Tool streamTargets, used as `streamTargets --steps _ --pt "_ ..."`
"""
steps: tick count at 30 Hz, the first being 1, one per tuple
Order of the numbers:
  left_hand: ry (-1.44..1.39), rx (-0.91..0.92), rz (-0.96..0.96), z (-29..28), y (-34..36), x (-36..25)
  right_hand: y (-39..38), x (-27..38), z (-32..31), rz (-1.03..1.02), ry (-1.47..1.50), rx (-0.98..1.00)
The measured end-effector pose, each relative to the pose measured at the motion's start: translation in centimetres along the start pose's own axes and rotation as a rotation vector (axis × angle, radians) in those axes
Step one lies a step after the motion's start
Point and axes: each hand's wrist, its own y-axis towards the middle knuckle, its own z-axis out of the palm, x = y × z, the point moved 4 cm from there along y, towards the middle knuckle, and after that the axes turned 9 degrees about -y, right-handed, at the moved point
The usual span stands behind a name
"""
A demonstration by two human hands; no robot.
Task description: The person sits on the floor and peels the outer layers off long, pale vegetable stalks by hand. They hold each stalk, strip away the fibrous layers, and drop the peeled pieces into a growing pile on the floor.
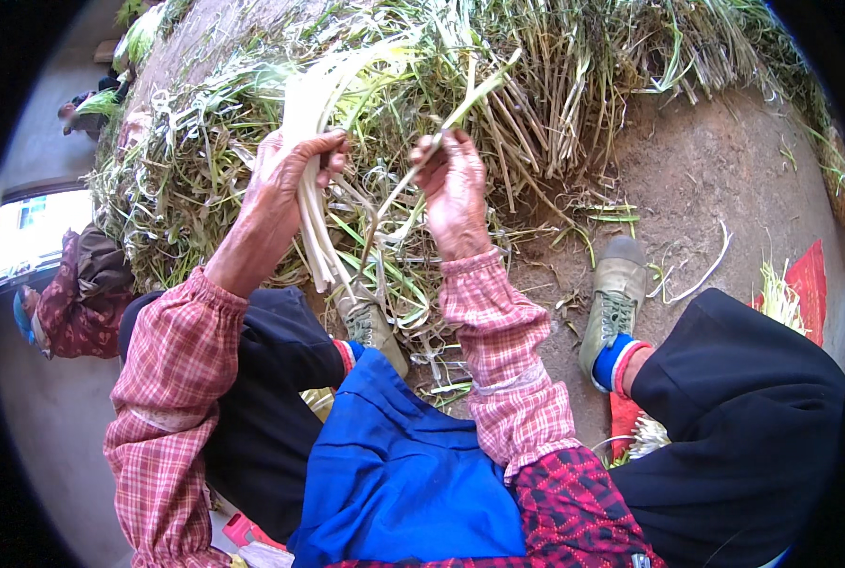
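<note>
My left hand [285, 170] is closed round a bunch of long stalks [314, 222], white at the lower ends and pale green at the leafy tops. The tops look washed out by bright light. To its right, my right hand [451, 180] pinches a single green stalk [475, 102] between thumb and fingers. This stalk slants up to the right above the hand, and a thin, limp brownish strand [375, 222] hangs below it. Both hands are raised over a heap of loose green and withered leaves [191, 180], apart from each other.
More cut stalks [555, 95] lie piled at the far side. My shoes [616, 293] rest on the dirt floor [716, 180], among scattered scraps. Pale stalks [779, 303] lie by red cloth [807, 289] at right. Another person [87, 289] sits at left; one more is farther back.
</note>
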Motion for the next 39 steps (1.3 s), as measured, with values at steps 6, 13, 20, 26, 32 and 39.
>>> streamTargets --steps 6,13,20,26,32,39 --pt "0.076 -0.067 0.110 -2.1 0.9 -1.1 1.9 3.1 -6.6 -0.027 0.055 -0.105" --pt "0.232 0.024 0.171 0.7 -1.1 -0.4 0.1 1.9 0.0 -0.006 -0.097 0.065" --pt "0.162 0.183 -0.088 3.8 -3.1 1.9 -0.7 1.5 1.9 0.011 -0.119 0.148" --pt "0.097 0.148 -0.134 3.3 -2.8 1.7 0.5 2.2 0.7 -0.019 -0.264 0.278" --pt "0.112 0.204 -0.140 2.5 -2.4 1.4 1.1 4.2 -0.9 0.045 -0.682 0.326" --pt "0.097 0.183 -0.129 2.5 -2.5 1.1 2.4 6.8 -6.2 -0.189 -0.434 -0.165"
